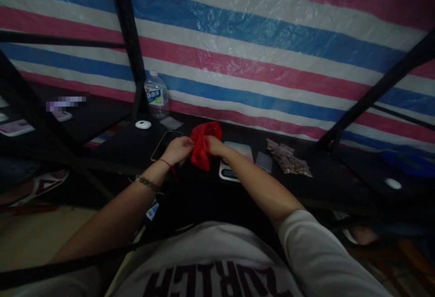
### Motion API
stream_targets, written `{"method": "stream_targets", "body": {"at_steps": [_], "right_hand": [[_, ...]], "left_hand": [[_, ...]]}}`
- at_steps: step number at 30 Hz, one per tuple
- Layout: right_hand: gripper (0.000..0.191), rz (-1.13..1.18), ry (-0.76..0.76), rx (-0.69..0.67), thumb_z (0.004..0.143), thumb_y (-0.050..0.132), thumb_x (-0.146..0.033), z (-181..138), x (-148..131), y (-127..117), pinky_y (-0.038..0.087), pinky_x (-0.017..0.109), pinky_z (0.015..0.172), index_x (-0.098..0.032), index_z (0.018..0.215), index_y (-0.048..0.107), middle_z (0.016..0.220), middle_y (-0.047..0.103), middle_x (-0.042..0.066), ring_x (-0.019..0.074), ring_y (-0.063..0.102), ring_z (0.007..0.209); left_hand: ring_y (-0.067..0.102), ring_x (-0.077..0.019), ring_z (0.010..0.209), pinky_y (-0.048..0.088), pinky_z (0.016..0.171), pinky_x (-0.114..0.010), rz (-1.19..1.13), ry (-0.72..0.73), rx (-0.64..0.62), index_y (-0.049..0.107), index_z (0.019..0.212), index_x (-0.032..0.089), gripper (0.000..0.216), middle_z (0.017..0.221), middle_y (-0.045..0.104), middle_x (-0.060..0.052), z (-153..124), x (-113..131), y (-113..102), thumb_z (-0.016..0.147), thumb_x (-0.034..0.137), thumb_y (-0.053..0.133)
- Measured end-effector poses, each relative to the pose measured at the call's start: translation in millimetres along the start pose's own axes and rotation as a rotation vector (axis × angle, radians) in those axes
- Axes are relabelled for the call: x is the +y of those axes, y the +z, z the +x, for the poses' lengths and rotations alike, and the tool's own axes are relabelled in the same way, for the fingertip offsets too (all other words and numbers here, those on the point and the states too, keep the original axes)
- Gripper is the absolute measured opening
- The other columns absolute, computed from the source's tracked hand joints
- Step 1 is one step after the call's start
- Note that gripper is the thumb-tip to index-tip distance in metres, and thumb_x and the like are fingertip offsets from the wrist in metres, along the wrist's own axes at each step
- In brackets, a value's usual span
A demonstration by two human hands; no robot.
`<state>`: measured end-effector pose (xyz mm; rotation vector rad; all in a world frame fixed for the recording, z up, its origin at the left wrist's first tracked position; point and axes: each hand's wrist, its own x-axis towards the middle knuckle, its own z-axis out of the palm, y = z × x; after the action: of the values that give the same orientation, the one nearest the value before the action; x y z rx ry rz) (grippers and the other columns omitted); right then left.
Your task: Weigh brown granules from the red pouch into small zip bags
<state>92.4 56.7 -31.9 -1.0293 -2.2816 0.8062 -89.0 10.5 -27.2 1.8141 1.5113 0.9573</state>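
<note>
A thin red plastic bag (201,157) stands crumpled on the black table, its mouth towards me. My left hand (182,148) pinches the bag's left edge between thumb and fingers. From the right, my right hand (214,146) reaches into the bag, and the red film hides its fingers. Under my right forearm lies a white kitchen scale (228,173) with a small display, partly covered. Beside the scale is a flat stack of small clear bags (264,162). Farther right, several small zip bags (288,158) filled with brownish bits lie in a pile.
A phone (165,145) lies left of my left hand. Behind it are a clear plastic piece (171,123), a white oval case (143,124) and a large clear bottle (157,95). Black metal posts (131,38) frame the table before a striped sheet (238,61).
</note>
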Motion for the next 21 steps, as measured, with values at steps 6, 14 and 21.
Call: {"method": "stream_targets", "body": {"at_steps": [6, 14, 21], "right_hand": [[0.041, 0.205, 0.136, -0.020, 0.059, 0.070, 0.000, -5.0, 1.5, -10.3, 0.050, 0.028, 0.079, -0.013, 0.098, 0.064, 0.092, 0.068, 0.004, 0.0142, 0.064, 0.081], [0.038, 0.244, 0.148, 0.052, 0.062, 0.071, -0.004, -11.0, 7.2, -12.9, 0.050, 0.029, 0.079, -0.013, 0.097, 0.061, 0.093, 0.065, 0.003, 0.0141, 0.061, 0.082], [0.034, 0.112, 0.053, 0.018, 0.064, 0.067, -0.005, -26.3, -0.1, -26.2, 0.048, 0.029, 0.077, -0.016, 0.095, 0.059, 0.092, 0.064, 0.001, 0.0144, 0.060, 0.081]], "left_hand": [[0.058, -0.0145, 0.053, 0.041, 0.048, -0.022, 0.036, -0.039, -0.037, 0.065, 0.073, 0.016, 0.024, 0.061, 0.064, -0.003, 2.1, -6.4, -14.2, 0.071, 0.035, 0.051], [0.062, -0.0182, 0.055, 0.044, 0.054, -0.024, 0.596, -0.037, -0.253, 0.065, 0.062, 0.019, 0.020, 0.059, 0.067, -0.006, -6.6, 13.6, -47.2, 0.071, 0.030, 0.052], [0.066, -0.0217, 0.087, 0.049, 0.081, -0.029, 0.607, 0.341, 0.093, 0.069, 0.101, 0.019, 0.032, 0.097, 0.072, -0.007, -24.1, 53.4, -48.6, 0.081, 0.029, 0.047]]}}
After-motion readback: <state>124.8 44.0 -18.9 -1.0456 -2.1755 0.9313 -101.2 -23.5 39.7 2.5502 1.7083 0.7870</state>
